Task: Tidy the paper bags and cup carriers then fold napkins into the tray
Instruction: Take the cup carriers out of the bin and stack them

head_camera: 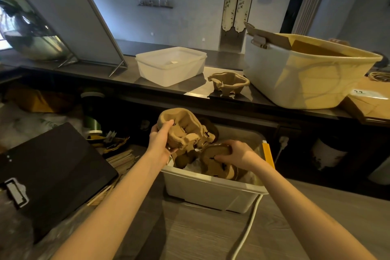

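Left hand (160,140) gripped a raised cup carrier (183,127); right hand (233,155) pinched another carrier (215,163) inside the white bin (211,191). Nested pulp might snag, tear, or spill.

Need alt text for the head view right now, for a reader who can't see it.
Both hands work over a white plastic bin: the left hand grips a brown moulded-pulp cup carrier raised above it, the right hand holds another carrier inside. A third sits on the dark counter.
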Demonstrator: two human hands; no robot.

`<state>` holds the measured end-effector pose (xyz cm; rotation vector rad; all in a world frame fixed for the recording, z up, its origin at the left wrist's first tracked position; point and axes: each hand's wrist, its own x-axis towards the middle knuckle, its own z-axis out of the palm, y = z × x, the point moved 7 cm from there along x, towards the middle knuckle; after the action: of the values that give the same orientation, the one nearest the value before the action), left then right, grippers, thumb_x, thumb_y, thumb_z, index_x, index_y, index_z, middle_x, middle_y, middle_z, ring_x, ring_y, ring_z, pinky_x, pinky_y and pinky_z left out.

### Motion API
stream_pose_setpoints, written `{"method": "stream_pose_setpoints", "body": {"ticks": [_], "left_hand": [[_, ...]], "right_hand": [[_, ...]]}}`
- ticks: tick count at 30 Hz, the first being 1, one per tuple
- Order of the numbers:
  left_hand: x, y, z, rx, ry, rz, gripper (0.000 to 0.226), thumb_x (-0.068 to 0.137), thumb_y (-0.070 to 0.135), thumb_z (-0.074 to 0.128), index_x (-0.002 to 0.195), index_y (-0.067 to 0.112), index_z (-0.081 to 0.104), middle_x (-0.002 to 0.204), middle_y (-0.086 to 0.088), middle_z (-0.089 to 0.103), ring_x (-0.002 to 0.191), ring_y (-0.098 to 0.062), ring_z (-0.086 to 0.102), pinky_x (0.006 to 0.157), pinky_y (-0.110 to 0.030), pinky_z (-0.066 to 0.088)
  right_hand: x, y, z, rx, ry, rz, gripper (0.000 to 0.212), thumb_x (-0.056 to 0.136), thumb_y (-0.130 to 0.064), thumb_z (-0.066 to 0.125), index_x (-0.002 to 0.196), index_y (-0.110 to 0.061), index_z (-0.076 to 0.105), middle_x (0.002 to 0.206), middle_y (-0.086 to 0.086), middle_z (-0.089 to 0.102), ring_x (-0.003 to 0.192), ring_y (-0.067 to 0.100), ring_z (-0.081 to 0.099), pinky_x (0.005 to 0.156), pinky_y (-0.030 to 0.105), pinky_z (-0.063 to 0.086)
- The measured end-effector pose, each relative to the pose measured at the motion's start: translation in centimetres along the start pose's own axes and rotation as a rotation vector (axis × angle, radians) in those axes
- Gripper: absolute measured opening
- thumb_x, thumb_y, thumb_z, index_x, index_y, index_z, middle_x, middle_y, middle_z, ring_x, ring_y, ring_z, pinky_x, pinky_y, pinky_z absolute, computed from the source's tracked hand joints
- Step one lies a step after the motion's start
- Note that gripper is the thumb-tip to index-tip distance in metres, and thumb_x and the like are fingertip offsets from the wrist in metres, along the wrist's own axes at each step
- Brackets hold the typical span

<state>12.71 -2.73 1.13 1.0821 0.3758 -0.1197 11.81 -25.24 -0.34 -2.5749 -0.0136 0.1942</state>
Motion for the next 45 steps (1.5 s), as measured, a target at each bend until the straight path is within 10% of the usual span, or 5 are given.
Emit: {"method": "stream_pose_setpoints", "body": {"ticks": [16,21,30,38,45], "left_hand": [[0.4,0.1,0.8,0.200,-0.016,-0.097,0.049,0.085,0.051,0.057,0.126,0.024,0.053,0.111,-0.010,0.065,0.100,-0.027,0.061,0.082,-0.041,0.051],[-0.9,-0.8,2.5,0.342,-0.212,-0.251,0.052,0.086,0.061,0.046,0.102,0.016,0.065,0.099,-0.013,0.068,0.094,-0.029,0.060,0.071,-0.037,0.048],[-0.4,-1.0,2.4,0.285,-0.182,-0.226,0.052,0.085,0.058,0.051,0.121,0.019,0.054,0.112,-0.016,0.059,0.102,-0.030,0.055,0.076,-0.040,0.050],[-0.5,-0.8,2.3,0.304,-0.241,-0.287,0.056,0.084,0.063,0.047,0.113,0.018,0.063,0.113,-0.016,0.063,0.107,-0.031,0.055,0.084,-0.040,0.048],[-2.0,-1.6,3.2,0.277,-0.375,-0.355,0.057,0.092,0.058,0.032,0.108,0.014,0.063,0.109,-0.017,0.062,0.102,-0.031,0.055,0.081,-0.040,0.047]], "right_hand": [[-6.4,-8.3,-10.7,0.449,0.327,-0.416,0.050,0.079,-0.011,0.073,0.114,-0.031,0.044,0.103,-0.022,0.050,0.099,-0.002,0.052,0.074,0.004,0.046],[-6.6,-9.9,-9.4,0.288,0.276,-0.501,0.053,0.076,-0.010,0.076,0.114,-0.031,0.045,0.103,-0.023,0.052,0.101,-0.002,0.054,0.080,0.008,0.047],[-6.3,-10.6,-6.8,-0.579,0.295,-0.496,0.033,0.098,-0.035,0.043,0.129,-0.024,0.045,0.118,-0.007,0.062,0.114,0.012,0.055,0.112,0.029,0.023],[-7.5,-11.2,-8.8,-0.612,0.629,-0.579,0.024,0.066,-0.021,0.084,0.089,-0.020,0.075,0.092,0.003,0.068,0.080,0.021,0.058,0.063,0.030,0.049],[-7.6,-12.2,-7.1,-0.566,0.480,-0.715,0.039,0.057,-0.009,0.088,0.092,-0.018,0.076,0.096,0.006,0.062,0.081,0.020,0.057,0.050,0.022,0.048]]}}
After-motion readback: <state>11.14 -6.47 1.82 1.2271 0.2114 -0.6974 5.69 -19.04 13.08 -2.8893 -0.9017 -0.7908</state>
